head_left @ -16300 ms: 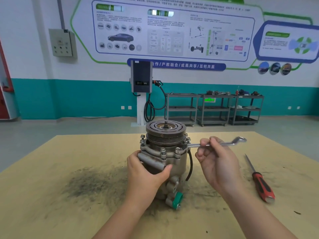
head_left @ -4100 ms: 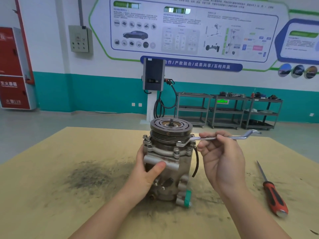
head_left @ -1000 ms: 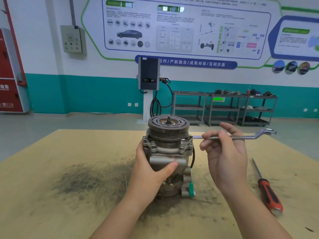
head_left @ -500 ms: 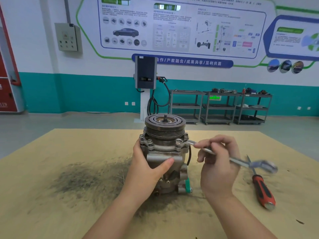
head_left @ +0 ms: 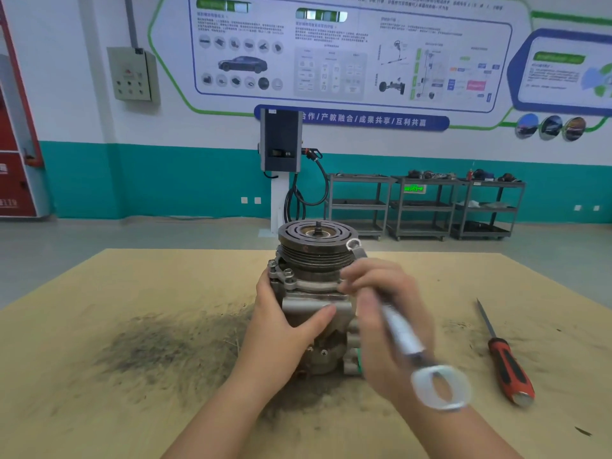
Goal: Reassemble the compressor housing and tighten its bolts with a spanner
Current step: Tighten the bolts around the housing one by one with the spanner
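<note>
Your compressor (head_left: 314, 303) stands upright near the middle of the bench (head_left: 99, 326), pulley end up, its base sitting on a dark smear of grime (head_left: 172, 349) that spreads to the left across the tan surface. Your left hand (head_left: 281, 329) wraps the housing from the left side, fingers behind it and the thumb pressed across the front just below the bolted flange. Two bolt heads (head_left: 287, 272) show on the flange on the left, just above that hand. Your right hand (head_left: 381, 313) is blurred, its fingers curled round the shank of the spanner (head_left: 400, 329). The spanner runs diagonally: one ring end sits up beside the right edge of the pulley (head_left: 318, 243), the other ring end points down toward you, large and smeared in front of your right wrist. You cannot tell whether the upper ring is seated on a bolt. A red and black screwdriver (head_left: 506, 366) lies flat on the bench well to the right of the compressor, tip pointing away from you, touching nothing else
</note>
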